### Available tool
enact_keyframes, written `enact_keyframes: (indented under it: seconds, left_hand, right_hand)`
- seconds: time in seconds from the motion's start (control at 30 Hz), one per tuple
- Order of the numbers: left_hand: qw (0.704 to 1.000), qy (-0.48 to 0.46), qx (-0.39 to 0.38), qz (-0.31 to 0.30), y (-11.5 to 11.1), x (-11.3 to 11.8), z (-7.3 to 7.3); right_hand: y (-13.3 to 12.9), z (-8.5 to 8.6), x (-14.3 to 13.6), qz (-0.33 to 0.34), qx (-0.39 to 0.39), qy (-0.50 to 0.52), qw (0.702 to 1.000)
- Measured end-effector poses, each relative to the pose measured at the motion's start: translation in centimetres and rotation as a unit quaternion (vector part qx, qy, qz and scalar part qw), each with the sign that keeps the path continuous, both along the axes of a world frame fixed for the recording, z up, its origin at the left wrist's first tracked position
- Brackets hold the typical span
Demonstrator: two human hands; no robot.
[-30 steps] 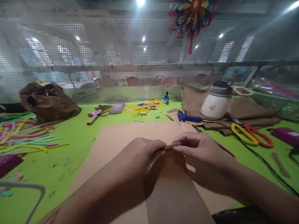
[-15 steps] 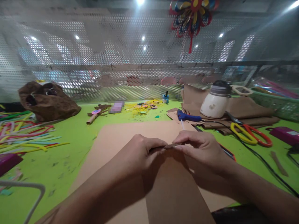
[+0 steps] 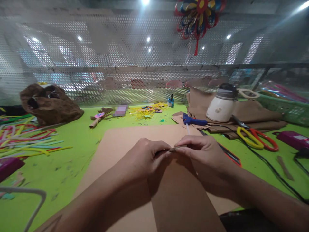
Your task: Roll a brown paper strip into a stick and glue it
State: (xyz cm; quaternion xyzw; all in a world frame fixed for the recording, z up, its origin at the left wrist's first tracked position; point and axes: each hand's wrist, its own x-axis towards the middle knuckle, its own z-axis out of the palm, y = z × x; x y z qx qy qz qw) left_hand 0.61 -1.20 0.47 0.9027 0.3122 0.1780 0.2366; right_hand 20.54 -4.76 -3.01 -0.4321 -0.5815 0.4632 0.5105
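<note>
Between my two hands is a thin brown strip (image 3: 172, 149), perhaps paper, its far edge pinched at both sides. My left hand (image 3: 151, 156) holds its left part between thumb and fingers. My right hand (image 3: 201, 151) pinches the right part, fingertips close to the left ones. Below them a darker brown paper sheet (image 3: 183, 199) runs toward me, over a lighter tan board (image 3: 116, 141); whether the strip is the sheet's own edge I cannot tell. Just beyond my right hand lies a blue glue gun (image 3: 195, 121), its nozzle pointing toward the board.
Scissors (image 3: 256, 138) with yellow and orange handles, a black cord, a white bottle (image 3: 220, 104) and folded brown paper (image 3: 256, 112) lie right. A crumpled brown bag (image 3: 53, 106) and colourful pipe cleaners (image 3: 31, 138) are left. A perforated screen (image 3: 108, 58) stands behind the green table (image 3: 62, 174).
My right hand has shifted slightly left, its fingertips closer to my left hand along the strip. My left hand stays nearly in place.
</note>
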Motion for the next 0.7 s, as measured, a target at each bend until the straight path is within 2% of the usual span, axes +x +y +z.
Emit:
enact_keyframes:
  seconds: [0.13,0.27,0.37,0.57,0.7]
  left_hand:
    - [0.998,0.029,-0.049,0.037,0.2,-0.1,0.3]
    - [0.99,0.075,-0.116,-0.017,0.9,-1.0,0.7]
    - [0.989,0.086,-0.114,-0.043,1.2,-1.5,0.7]
    - [0.986,0.085,-0.142,-0.03,1.1,-1.6,0.2]
    - [0.989,0.101,-0.106,-0.003,1.2,-1.5,-0.2]
  right_hand:
    - [-0.4,0.4,0.0,-0.024,0.001,-0.024,0.999]
    - [-0.6,0.3,-0.2,-0.043,-0.032,0.014,0.998]
    - [-0.3,-0.1,0.0,-0.04,-0.052,0.018,0.998]
    - [0.1,-0.4,0.4,-0.034,-0.079,0.016,0.996]
    - [0.5,-0.4,0.5,-0.033,-0.124,0.05,0.99]
